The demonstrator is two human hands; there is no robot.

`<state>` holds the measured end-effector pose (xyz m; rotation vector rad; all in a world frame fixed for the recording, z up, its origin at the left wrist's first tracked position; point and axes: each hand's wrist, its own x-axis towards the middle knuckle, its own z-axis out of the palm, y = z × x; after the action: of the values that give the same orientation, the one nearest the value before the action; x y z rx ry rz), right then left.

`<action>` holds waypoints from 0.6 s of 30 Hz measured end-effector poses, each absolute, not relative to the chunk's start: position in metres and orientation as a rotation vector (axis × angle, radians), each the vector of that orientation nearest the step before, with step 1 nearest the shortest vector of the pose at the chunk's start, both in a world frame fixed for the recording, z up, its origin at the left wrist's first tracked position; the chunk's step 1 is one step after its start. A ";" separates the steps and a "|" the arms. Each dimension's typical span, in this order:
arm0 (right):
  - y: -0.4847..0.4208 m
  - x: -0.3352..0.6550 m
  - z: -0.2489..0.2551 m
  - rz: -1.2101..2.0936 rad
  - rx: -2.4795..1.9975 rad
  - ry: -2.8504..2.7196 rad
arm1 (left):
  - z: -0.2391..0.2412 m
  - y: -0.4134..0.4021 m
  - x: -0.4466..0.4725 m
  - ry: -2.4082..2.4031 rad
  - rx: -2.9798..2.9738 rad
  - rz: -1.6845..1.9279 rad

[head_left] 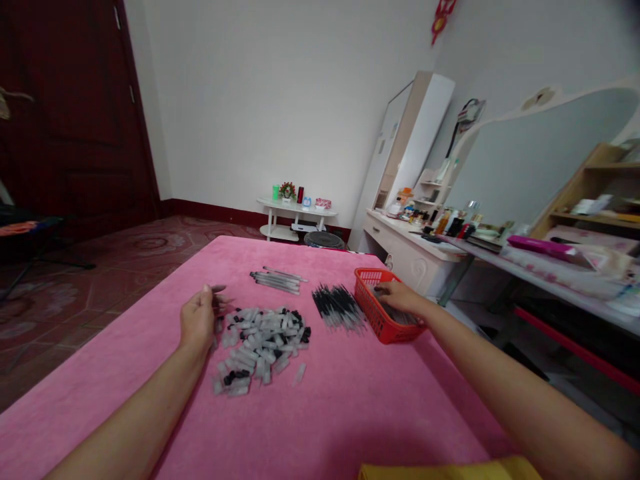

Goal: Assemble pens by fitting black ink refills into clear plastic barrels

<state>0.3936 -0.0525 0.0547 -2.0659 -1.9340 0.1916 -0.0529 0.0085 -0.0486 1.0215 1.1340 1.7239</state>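
Note:
My left hand (197, 319) is at the left edge of a pile of clear and black pen caps (270, 337). Its bent fingers are smeared by motion, so any held item is unclear. My right hand (400, 298) reaches over the far rim of a red plastic basket (383, 327), fingers pointing down among thin, pale sticks inside. The fingertips are partly hidden there. Between the caps and the basket lies a bunch of thin black-and-clear pen refills (337, 308). Behind the caps, several grey, pen-like sticks (277, 280) lie side by side.
A pink cloth (330, 407) covers the table. One loose clear cap (299, 373) lies in front of the pile. Something yellow (445, 470) shows at the near edge. A white dresser (410, 243) with bottles stands at right; a small white side table (295, 208) is beyond.

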 end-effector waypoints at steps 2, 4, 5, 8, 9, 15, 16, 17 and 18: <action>-0.062 0.407 0.060 0.226 -2.067 -1.994 | -0.049 0.009 -0.053 1.144 1.032 1.716; -0.074 0.417 0.064 0.165 -2.056 -1.983 | -0.049 0.009 -0.052 1.164 1.039 1.710; -0.080 0.420 0.064 0.117 -2.043 -1.971 | -0.049 0.009 -0.052 1.172 1.041 1.704; -0.101 0.422 0.064 -0.024 -2.029 -1.945 | -0.048 0.009 -0.051 1.188 1.037 1.678; -0.107 0.422 0.063 -0.067 -2.060 -1.919 | -0.048 0.009 -0.051 1.188 1.036 1.669; -0.119 0.418 0.060 -0.058 -2.346 -1.801 | -0.048 0.008 -0.051 1.232 1.062 1.631; -0.115 0.418 0.060 -0.033 -2.367 -1.801 | -0.048 0.008 -0.051 1.238 1.061 1.626; -0.110 0.418 0.059 -0.009 -2.382 -1.804 | -0.047 0.007 -0.051 1.240 1.060 1.623; -0.105 0.418 0.058 0.008 -2.392 -1.813 | -0.046 0.007 -0.050 1.240 1.058 1.622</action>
<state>0.4184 -0.1048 0.0579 -2.3917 -1.8125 0.0084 -0.0503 0.0067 -0.0465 1.0585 1.2400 1.6217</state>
